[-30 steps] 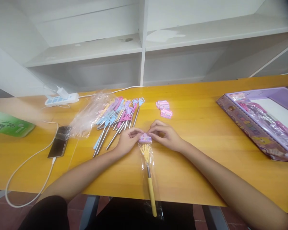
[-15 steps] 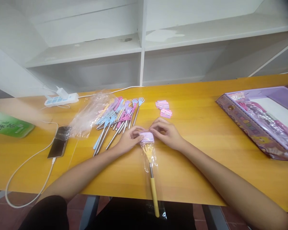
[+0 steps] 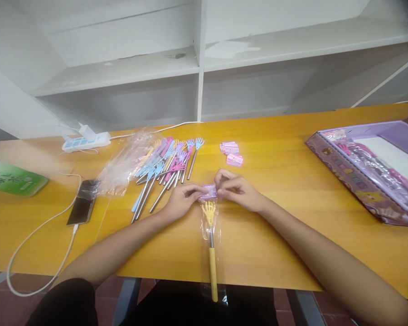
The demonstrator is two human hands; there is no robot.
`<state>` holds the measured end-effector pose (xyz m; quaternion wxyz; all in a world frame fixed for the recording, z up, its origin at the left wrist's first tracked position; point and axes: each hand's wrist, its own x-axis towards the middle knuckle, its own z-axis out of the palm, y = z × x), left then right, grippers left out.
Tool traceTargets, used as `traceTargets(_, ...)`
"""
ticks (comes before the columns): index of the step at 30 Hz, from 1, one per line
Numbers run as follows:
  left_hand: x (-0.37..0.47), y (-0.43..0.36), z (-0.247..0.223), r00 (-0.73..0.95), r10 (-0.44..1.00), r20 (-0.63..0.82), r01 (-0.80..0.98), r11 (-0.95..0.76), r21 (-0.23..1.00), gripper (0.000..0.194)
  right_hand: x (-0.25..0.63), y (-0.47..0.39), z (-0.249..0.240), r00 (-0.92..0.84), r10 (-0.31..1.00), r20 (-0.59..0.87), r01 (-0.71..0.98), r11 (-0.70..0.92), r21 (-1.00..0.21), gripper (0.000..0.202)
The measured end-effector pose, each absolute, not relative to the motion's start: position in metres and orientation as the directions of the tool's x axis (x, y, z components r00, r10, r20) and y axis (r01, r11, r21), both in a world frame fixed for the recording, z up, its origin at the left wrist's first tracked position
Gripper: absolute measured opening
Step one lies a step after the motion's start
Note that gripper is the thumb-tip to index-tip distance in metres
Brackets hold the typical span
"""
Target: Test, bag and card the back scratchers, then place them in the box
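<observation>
A yellow back scratcher (image 3: 213, 267) with a hand-shaped head lies inside a clear plastic sleeve, its handle reaching past the table's front edge. At the sleeve's top is a small purple card (image 3: 209, 192). My left hand (image 3: 184, 198) pinches the card's left end. The fingers of my right hand (image 3: 237, 189) are closed on its right end. To the left, a pile of back scratchers (image 3: 170, 163) in blue, pink, purple and yellow rests on the table. Beyond my hands are several pink cards (image 3: 234, 160).
Clear plastic sleeves (image 3: 122, 165) lie left of the pile. Further left are a phone (image 3: 82, 203) with a white cable, a power strip (image 3: 88, 141) and a green package (image 3: 15, 177). A purple box (image 3: 347, 176) holding packaged items stands at right.
The bagged scratcher's handle end has swung slightly left. The purple card now shows its face more fully, and the fingers of my right hand have shifted at its right end.
</observation>
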<state>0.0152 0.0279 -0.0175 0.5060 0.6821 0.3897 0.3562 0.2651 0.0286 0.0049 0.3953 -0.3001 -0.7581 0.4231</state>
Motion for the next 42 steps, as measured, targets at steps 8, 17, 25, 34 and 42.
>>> traceTargets(8, 0.015, 0.023, -0.011, 0.534, 0.834, 0.140, 0.202, -0.286, 0.937, 0.018, 0.256, 0.032, -0.008, -0.475, 0.879, 0.052, 0.314, 0.224, -0.923, 0.041)
traceTargets(17, 0.021, 0.022, -0.024, 0.371, 0.929, 0.003, 0.076, -0.033, 0.997, 0.046, 0.253, 0.029, -0.004, -0.584, 0.811, 0.006, 0.353, 0.261, -0.898, 0.028)
traceTargets(25, 0.020, 0.026, -0.024, 0.234, 0.971, 0.056, -0.013, -0.054, 0.998, 0.046, 0.278, 0.033, 0.022, -0.450, 0.883, -0.135, 0.506, 0.127, -0.853, 0.026)
traceTargets(34, 0.019, 0.022, -0.018, 0.220, 0.967, 0.132, -0.184, -0.092, 0.979, 0.036, 0.235, -0.069, 0.005, -0.427, 0.902, -0.072, 0.475, 0.156, -0.866, 0.019)
traceTargets(42, 0.020, 0.021, -0.016, 0.381, 0.922, 0.063, -0.154, -0.004, 0.988, 0.020, 0.435, -0.046, 0.064, 0.415, 0.892, 0.181, 0.784, -0.250, -0.568, 0.036)
